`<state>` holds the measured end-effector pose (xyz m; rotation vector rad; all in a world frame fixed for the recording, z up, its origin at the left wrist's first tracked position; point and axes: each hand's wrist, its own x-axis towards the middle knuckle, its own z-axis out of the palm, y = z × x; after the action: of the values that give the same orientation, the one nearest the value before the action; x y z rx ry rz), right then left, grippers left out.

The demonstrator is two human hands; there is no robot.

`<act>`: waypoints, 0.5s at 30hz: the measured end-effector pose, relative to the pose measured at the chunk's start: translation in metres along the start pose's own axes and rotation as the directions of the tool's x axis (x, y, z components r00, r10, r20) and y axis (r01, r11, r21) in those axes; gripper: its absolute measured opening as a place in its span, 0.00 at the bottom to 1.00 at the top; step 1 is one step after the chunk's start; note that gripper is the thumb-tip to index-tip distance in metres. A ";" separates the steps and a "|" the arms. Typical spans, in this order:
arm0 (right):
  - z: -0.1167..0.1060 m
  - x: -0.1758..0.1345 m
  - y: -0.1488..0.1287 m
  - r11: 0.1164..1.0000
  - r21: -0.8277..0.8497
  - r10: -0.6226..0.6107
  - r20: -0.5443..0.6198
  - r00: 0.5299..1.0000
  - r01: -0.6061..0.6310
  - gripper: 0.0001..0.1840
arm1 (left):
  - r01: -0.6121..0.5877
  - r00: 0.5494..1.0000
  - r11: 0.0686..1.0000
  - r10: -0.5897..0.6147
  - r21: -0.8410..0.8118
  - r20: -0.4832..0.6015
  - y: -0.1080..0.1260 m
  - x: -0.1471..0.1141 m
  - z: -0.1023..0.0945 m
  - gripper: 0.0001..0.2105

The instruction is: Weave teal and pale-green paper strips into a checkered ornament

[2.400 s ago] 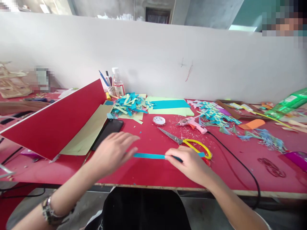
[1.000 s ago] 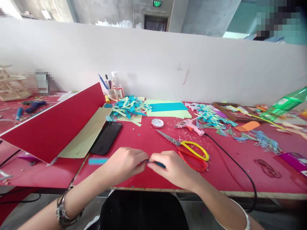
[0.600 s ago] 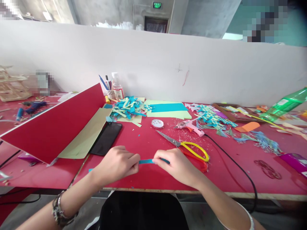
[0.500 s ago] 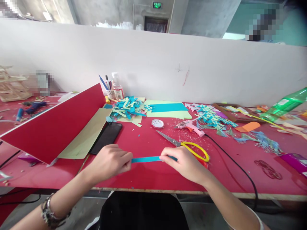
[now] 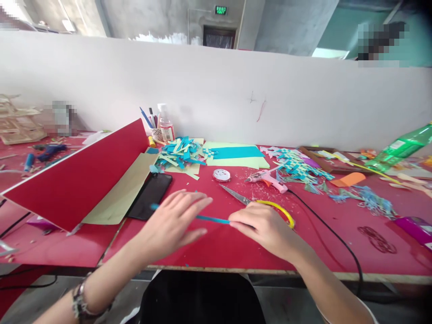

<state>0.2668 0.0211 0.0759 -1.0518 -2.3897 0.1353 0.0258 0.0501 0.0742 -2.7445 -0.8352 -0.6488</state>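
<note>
A narrow blue paper strip (image 5: 213, 219) stretches leftward from my right hand (image 5: 261, 227), which pinches its end between thumb and fingers. My left hand (image 5: 172, 220) has its fingers spread over the strip's other part; part of the strip is hidden behind it, and whether it touches the paper I cannot tell. Behind my right hand lie scissors (image 5: 275, 209) with yellow handles, their blades pointing to the back left. A black phone (image 5: 151, 195) lies just beyond my left hand.
A heap of blue and pale green paper strips (image 5: 182, 155) lies at the back. Right of it are paper sheets (image 5: 236, 153), a round white lid (image 5: 222, 175), a pink glue gun (image 5: 270, 180) with its cord and a green bottle (image 5: 401, 146). A red board (image 5: 84, 175) stands at left.
My left hand has let go of its pinch on the strip and opened, fingers spreading. My right hand keeps hold, having shifted slightly right; the strip now slants.
</note>
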 end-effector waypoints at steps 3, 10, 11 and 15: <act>0.003 0.007 -0.004 0.998 -0.020 -0.058 -0.047 0.997 0.057 0.09 | -0.025 1.000 0.994 0.024 -0.107 -0.019 0.017 0.016 0.006 0.10; 0.016 0.011 -0.012 0.986 -0.152 -0.092 -0.142 0.986 0.070 0.09 | 0.089 0.992 0.941 -0.056 -0.326 0.109 0.024 0.020 0.018 0.12; 0.017 0.011 -0.012 0.987 -0.148 -0.087 -0.142 0.986 0.066 0.09 | 0.105 0.991 0.934 -0.070 -0.342 0.113 0.024 0.020 0.018 0.13; 0.019 0.007 -0.007 0.990 -0.138 -0.049 -0.157 0.986 0.027 0.08 | 0.183 0.979 0.895 -0.128 -0.406 0.160 0.021 0.015 0.016 0.12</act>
<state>0.2486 0.0231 0.0646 -1.0356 -2.2970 -0.1234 0.0545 0.0446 0.0662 -3.1570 -1.0633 -0.7642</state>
